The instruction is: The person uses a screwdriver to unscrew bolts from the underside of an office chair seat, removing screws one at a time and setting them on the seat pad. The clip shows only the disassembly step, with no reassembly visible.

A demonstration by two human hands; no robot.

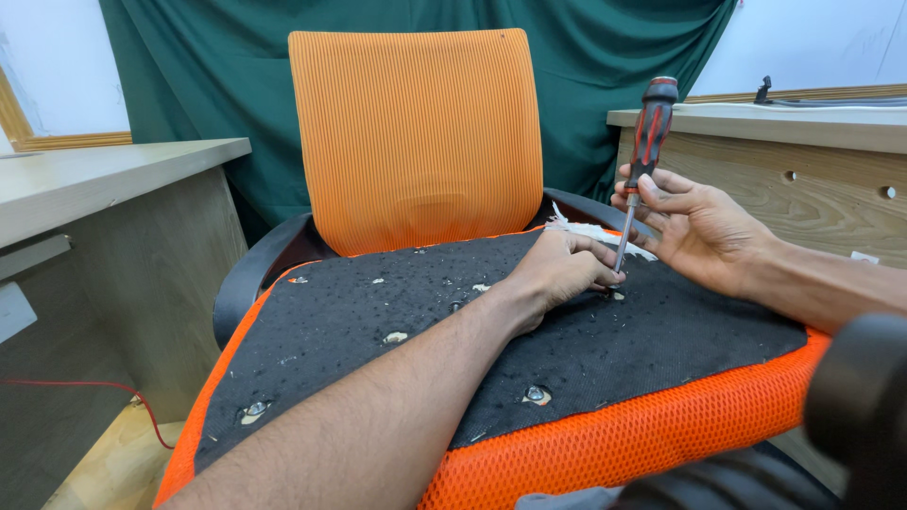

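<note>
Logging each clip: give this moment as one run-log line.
right hand: holds screwdriver upright | left hand: steadies tip on black seat underside | orange chair overturned

The chair back (416, 137) is bright orange with fine vertical ribbing. The seat underside (491, 331) is black fabric, speckled with pale flecks and scraps, edged by orange mesh (624, 439) in a honeycomb weave. The screwdriver (647, 151) has a red and black striped handle and a silver shaft. The curtain (208, 76) behind is dark green. The counter (113, 175) is pale wood-grain beige.
</note>
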